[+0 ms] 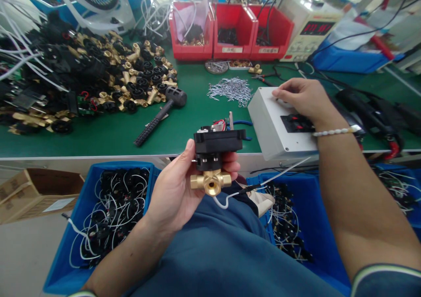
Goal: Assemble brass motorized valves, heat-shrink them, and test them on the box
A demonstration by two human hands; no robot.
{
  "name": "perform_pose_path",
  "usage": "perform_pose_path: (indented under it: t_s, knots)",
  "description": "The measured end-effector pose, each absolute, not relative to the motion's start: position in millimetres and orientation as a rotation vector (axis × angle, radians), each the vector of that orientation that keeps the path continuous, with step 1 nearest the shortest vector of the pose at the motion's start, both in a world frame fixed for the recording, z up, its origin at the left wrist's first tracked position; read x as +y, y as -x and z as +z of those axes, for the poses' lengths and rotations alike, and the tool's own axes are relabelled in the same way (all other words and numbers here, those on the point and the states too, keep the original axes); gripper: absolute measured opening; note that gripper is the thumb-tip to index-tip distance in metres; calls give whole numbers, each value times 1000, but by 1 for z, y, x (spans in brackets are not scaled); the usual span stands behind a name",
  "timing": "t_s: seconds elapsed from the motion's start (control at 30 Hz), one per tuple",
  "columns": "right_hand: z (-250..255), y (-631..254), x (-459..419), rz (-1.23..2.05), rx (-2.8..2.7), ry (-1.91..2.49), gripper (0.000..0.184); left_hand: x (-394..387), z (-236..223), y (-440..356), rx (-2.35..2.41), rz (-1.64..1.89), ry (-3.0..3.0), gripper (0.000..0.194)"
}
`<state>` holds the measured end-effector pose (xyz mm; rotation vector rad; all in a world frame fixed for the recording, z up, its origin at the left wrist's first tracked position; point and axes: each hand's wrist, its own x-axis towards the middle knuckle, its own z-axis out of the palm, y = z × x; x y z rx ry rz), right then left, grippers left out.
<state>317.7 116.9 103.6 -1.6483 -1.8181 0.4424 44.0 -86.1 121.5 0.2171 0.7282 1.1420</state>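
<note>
My left hand (179, 185) is wrapped round a motorized brass valve (212, 183), holding it upright in front of the bench edge. Its black actuator housing is uncovered on top, with red and blue wires and a metal shaft showing. A white cable leads from the valve toward a light grey control box (268, 121) on the bench. On the top of that box, my right hand (304, 97) pinches a small dark switch, mostly hidden by the fingertips. Black and red terminals (297, 122) lie just below this hand.
Brass valves with black parts (138, 73) are heaped at the left, near a black mallet (161, 115). Metal pins (230, 91) lie mid-bench before red bins (192, 47). A power supply (309, 29) stands behind. Blue crates (52, 273) of wired units sit below the bench.
</note>
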Motion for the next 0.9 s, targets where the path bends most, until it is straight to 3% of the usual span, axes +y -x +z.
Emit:
perform_pose_path:
  t_s: [0.5, 0.7, 0.9]
  knots:
    - [108, -311, 113, 456, -1753, 1717, 15, -85, 124, -45, 739, 1140, -185, 50]
    - [110, -309, 111, 473, -1791, 1749, 5, -84, 121, -42, 562, 1088, -32, 66]
    - [113, -307, 110, 481, -1818, 1814, 33, -85, 116, -38, 365, 1093, -49, 64]
